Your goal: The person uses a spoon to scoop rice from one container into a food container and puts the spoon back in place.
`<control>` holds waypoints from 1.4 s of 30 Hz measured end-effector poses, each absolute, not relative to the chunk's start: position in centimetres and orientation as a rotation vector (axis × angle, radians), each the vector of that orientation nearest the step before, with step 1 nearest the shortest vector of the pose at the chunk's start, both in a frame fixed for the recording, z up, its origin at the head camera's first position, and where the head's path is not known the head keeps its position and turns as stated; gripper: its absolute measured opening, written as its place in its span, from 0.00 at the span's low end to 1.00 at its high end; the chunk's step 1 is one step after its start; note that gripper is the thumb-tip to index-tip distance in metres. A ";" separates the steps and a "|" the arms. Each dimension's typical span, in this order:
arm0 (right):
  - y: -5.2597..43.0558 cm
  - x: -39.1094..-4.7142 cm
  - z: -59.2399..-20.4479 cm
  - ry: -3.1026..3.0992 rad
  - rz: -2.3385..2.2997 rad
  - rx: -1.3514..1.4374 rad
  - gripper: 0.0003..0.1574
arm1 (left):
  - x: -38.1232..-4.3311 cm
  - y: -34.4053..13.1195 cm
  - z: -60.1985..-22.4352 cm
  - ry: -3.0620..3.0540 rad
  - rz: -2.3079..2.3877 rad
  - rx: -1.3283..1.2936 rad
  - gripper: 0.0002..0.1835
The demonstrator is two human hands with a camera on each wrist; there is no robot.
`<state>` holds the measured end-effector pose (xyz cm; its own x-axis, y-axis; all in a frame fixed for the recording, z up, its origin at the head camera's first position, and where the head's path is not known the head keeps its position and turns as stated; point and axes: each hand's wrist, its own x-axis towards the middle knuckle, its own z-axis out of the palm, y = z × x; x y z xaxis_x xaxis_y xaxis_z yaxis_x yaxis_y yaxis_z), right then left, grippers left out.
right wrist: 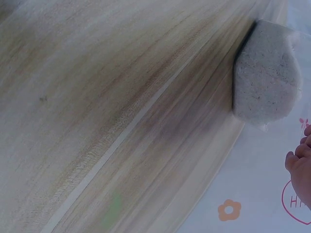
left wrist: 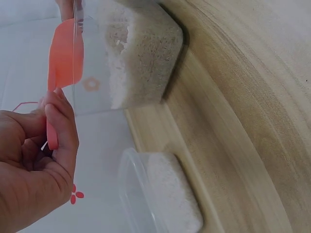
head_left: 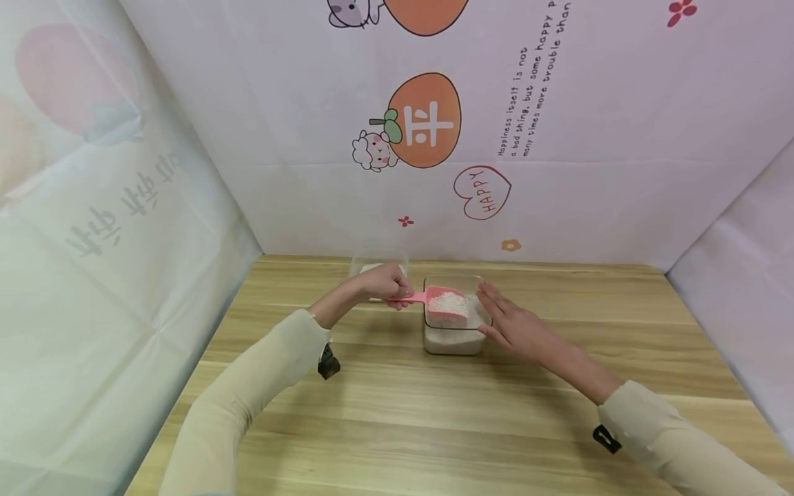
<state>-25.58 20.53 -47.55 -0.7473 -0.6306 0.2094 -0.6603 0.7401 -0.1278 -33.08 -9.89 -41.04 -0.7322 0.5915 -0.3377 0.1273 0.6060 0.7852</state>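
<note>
- Fingers of the left hand, one of two bare hands, are clamped with the thumb on the handle of one pink scoop.
- One white heap lies in the scoop, whose bowl is over the opening of the nearer of two clear containers; whether it touches the rim I cannot tell.
- Right hand: its fingers are straight and close together, thumb spread apart from them, laid along the right side of that nearer container; it grips nothing.
- Two containers stand on one wooden table. The nearer container is upright, partly filled with white grainy contents that slope up one wall.
- The second container stands farther back and to the left, well apart from the first, also with white contents; the left hand partly hides it in the head view.
- Two pale sleeves reach in, one per arm, with one black fitting below each cuff.
- On the back cloth: two orange fruits, one cut off by the top edge; two cartoon animals; one red heart; two red flowers; one yellow-orange flower; three lines of lettering.
</note>
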 end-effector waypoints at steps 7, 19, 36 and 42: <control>20.6 -25.4 -47.6 -2.782 0.291 1.049 0.43 | -33.0 -10.4 -41.5 2.204 1.089 0.533 0.13; 20.7 -25.6 -48.0 -2.744 0.299 1.058 0.42 | -32.8 -11.6 -41.6 2.199 1.200 0.512 0.13; 20.7 -25.8 -48.2 -2.715 0.311 1.077 0.42 | -32.8 -14.6 -40.5 2.215 1.305 0.474 0.14; 20.7 -25.9 -48.1 -2.733 0.309 1.069 0.43 | -32.9 -15.9 -40.7 2.234 1.334 0.445 0.14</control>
